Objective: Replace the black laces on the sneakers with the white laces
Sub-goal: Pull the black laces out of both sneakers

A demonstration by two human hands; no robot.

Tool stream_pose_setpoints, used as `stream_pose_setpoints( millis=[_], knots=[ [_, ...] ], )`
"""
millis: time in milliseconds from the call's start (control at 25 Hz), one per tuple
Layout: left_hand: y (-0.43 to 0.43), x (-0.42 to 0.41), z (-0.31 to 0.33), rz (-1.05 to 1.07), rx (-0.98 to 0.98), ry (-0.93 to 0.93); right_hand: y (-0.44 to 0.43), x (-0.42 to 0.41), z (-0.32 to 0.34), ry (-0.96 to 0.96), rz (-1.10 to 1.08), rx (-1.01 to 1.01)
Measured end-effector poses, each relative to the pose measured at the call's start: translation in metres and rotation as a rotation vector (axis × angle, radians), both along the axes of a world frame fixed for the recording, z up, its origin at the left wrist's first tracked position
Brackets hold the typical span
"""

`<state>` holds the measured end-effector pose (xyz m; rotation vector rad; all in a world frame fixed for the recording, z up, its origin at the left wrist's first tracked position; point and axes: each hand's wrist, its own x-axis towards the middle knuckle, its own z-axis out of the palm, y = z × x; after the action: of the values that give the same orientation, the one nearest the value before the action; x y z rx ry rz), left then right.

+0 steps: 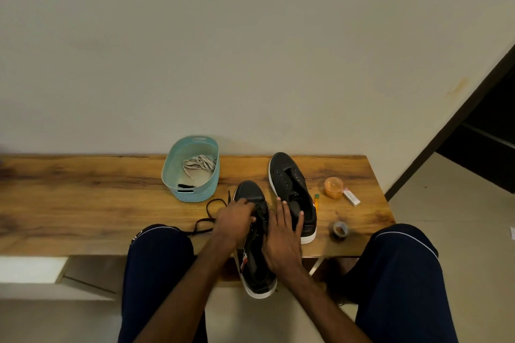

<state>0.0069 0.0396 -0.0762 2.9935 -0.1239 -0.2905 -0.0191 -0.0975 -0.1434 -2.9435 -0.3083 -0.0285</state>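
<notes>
Behind and left of the near sneaker (249,192), a blue basket (195,195) holds the white laces (199,163). Just left, the black lace (204,221) trails across the bench (83,198) into your left hand (235,218) — fingers curled round it. Your right hand (282,234) rests straight-fingered on the sneaker's right side — touching the second sneaker (287,175).

Grained wooden table (83,189), perforated plastic basket (172,172), matt sneakers (292,184)
</notes>
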Motion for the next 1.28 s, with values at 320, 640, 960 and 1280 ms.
stream_pose_setpoints(
  millis=[320,640,960,1280],
  knots=[
    [0.016,0.002,0.015,0.079,0.191,-0.082,-0.001,0.0,0.004,0.032,0.024,0.01],
    [0.061,-0.008,0.025,0.461,0.095,-0.044,-0.002,0.005,0.021,0.128,0.074,0.139],
    [-0.023,-0.059,-0.03,0.288,-0.179,0.359,0.012,0.041,0.044,0.23,0.243,0.092],
    [-0.023,-0.063,-0.032,0.471,-0.092,0.296,0.026,0.042,0.039,0.177,0.141,0.028]
  ],
)
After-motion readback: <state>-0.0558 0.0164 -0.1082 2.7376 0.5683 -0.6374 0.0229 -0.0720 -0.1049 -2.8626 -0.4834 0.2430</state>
